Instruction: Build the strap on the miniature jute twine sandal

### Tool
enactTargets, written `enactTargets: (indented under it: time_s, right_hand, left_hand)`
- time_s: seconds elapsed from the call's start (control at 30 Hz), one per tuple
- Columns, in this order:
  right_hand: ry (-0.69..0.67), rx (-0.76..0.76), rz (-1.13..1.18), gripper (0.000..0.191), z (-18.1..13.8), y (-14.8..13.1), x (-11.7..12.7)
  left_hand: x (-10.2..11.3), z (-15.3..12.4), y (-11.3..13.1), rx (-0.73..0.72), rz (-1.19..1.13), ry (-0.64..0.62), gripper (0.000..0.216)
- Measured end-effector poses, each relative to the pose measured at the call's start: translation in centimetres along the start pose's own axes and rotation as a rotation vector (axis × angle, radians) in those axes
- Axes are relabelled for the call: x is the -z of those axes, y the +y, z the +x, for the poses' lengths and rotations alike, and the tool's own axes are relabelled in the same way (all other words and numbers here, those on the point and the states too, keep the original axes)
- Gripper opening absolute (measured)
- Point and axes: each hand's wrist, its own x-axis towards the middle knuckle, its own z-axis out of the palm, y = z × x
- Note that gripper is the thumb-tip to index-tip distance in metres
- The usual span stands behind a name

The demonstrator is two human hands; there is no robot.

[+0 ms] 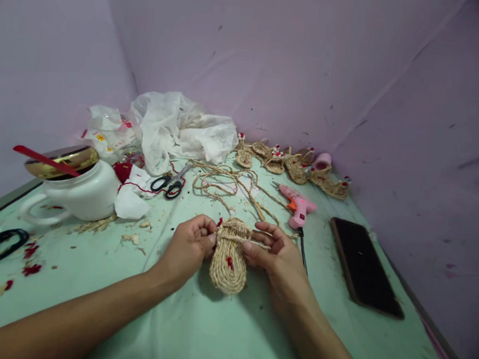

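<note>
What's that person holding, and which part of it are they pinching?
A slipper-shaped woven piece. The left grip pinches its left edge, where a cord crosses it; the right grip pinches that cord by the right edge.

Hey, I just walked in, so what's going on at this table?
A person is handling a small sole-shaped woven piece with both hands over the green tabletop. The left hand grips its left edge, while the right hand pinches a cord that runs across it. A pink glue gun and a phone lie to the right, scissors to the left, and similar woven pieces sit near the wall.
</note>
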Motion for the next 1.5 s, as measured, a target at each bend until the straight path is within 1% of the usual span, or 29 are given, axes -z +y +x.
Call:
enactTargets:
  time_s: [0.07,0.17,0.33,0.43,0.5,0.57,0.63,0.7,0.8,0.9,0.97,1.03,1.1,1.23,1.3,1.37,1.43,1.5]
  right_hand:
    - [0.017,-0.032,0.016,0.058,-0.2,0.2,-0.3]
    - [0.001,-0.07,0.033,0.061,-0.4,0.5,-0.7]
    - [-0.019,-0.005,0.085,0.049,-0.3,0.6,-0.8]
    - [-0.052,0.002,0.084,0.042,-0.2,0.6,-0.7]
    - [-0.042,0.008,0.084,0.04,-0.2,0.7,-0.7]
    - [-0.006,0.018,0.074,0.041,-0.1,0.7,-0.6]
    - [0.025,0.027,0.049,0.042,0.0,0.8,-0.5]
    - [0.034,0.047,0.016,0.041,0.1,0.8,-0.5]
    - [0.001,0.066,-0.012,0.038,0.1,0.9,-0.5]
    - [-0.035,0.048,-0.014,0.037,0.0,0.9,-0.6]
    - [-0.048,0.043,-0.009,0.036,-0.1,0.8,-0.6]
    - [-0.053,0.047,0.002,0.036,-0.1,0.8,-0.7]
    - [-0.052,0.05,0.005,0.037,-0.1,0.8,-0.7]
    - [-0.033,0.045,-0.029,0.038,0.1,0.9,-0.7]
    - [-0.021,0.063,-0.072,0.038,0.1,0.9,-0.7]
    - [-0.02,0.086,-0.123,0.037,0.0,0.9,-0.8]
    - [-0.032,0.104,-0.17,0.035,-0.1,0.8,-1.0]
    - [-0.044,0.111,-0.2,0.035,-0.3,0.7,-1.1]
  left_hand:
    - [-0.1,-0.1,0.0,-0.007,0.003,-0.004,0.016]
    - [-0.2,-0.2,0.1,0.0,-0.016,-0.016,0.016]
    - [-0.2,-0.1,0.4,0.038,-0.084,-0.012,0.018]
    - [-0.1,0.0,0.6,0.073,-0.083,-0.006,0.021]
    - [-0.1,-0.1,0.8,0.052,-0.012,0.04,0.023]
    - [0.0,-0.3,1.0,-0.013,0.101,0.124,0.024]
    - [0.0,-0.5,1.2,-0.088,0.2,0.201,0.02]
    - [-0.1,-0.7,1.4,-0.131,0.263,0.221,0.015]
    - [-0.2,-0.9,1.3,-0.127,0.311,0.174,0.013]
    - [-0.3,-0.8,1.2,-0.05,0.276,0.12,0.018]
    - [-0.4,-0.8,1.2,0.008,0.245,0.105,0.02]
    - [-0.4,-0.7,1.3,0.033,0.249,0.101,0.022]
    - [-0.2,-0.6,1.3,-0.005,0.276,0.115,0.025]
    - [0.2,-0.5,1.1,-0.174,0.362,0.194,0.037]
    - [0.3,-0.5,1.0,-0.188,0.422,0.202,0.042]
    - [0.3,-0.5,1.0,-0.184,0.478,0.158,0.04]
    - [0.1,-0.5,1.0,-0.192,0.502,0.078,0.03]
    - [-0.1,-0.5,1.2,-0.158,0.466,0.014,0.021]
